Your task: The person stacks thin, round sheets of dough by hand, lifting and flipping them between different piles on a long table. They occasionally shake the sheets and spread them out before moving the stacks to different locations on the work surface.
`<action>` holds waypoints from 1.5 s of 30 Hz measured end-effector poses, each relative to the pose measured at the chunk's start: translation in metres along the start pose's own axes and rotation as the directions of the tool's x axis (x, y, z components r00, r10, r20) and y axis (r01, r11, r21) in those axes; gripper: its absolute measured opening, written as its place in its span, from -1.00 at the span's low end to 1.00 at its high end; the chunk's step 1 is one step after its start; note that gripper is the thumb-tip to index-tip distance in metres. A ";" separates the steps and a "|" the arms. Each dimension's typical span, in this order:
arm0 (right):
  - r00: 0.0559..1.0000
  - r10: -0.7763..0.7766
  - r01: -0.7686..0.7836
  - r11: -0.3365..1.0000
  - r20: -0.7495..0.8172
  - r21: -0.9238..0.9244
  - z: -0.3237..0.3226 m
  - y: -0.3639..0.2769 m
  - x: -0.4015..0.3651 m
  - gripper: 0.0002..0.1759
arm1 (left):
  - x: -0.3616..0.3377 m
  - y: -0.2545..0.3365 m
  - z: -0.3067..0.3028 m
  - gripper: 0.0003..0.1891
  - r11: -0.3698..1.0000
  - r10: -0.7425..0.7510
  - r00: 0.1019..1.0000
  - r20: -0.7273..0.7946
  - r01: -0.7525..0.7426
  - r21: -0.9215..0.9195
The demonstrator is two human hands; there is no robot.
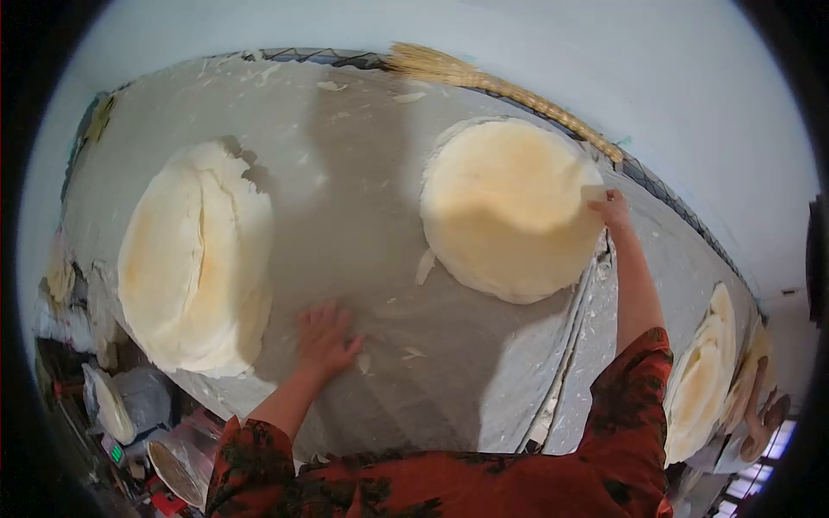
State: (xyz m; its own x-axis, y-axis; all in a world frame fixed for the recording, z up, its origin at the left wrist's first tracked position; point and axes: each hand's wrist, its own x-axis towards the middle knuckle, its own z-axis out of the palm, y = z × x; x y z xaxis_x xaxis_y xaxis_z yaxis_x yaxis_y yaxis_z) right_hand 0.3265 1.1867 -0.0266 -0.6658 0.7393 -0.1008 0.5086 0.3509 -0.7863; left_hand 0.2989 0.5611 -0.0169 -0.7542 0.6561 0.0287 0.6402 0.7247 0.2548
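A round stack of thin pale flatbreads point(509, 207) lies on the grey cloth-covered surface point(363, 198), right of centre. My right hand point(611, 210) pinches the right edge of this stack, thumb on top and fingers curled at the rim. My left hand point(326, 338) rests flat on the cloth with its fingers spread and holds nothing. To its left lies another pile of flatbreads point(194, 259), folded and cracked along the middle, with a ragged upper right edge.
A straw broom point(518, 95) lies along the back edge by the white wall. More folded flatbreads point(704, 380) are at the far right. Plastic bags point(142, 401) and other items sit below the left edge. Bread scraps dot the cloth; a seam runs down right of centre.
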 end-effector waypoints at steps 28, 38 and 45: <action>0.727 -0.393 0.281 0.919 0.564 0.278 0.042 -0.563 -0.281 -0.65 | -0.039 -0.033 0.017 -0.51 0.867 0.234 0.965 -0.120 -0.262 -0.425; 0.748 -0.280 -0.407 0.522 0.601 0.750 0.302 -0.464 -0.371 -0.58 | -0.361 -0.153 -0.072 -0.65 0.578 -0.369 0.915 0.164 0.364 -0.731; -0.121 -0.680 0.921 0.195 0.723 0.337 0.453 -0.361 -0.663 -0.40 | -0.581 -0.132 0.036 -0.58 0.346 -0.845 0.499 0.192 0.784 -0.515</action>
State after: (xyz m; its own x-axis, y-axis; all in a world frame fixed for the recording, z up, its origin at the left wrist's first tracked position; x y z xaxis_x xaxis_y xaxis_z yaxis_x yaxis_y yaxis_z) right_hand 0.3370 0.3097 0.0486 -0.6602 -0.7435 0.1066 -0.6984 0.5554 -0.4515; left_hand 0.6584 0.0918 -0.1015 -0.8893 -0.2448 -0.3864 -0.4452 0.6567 0.6087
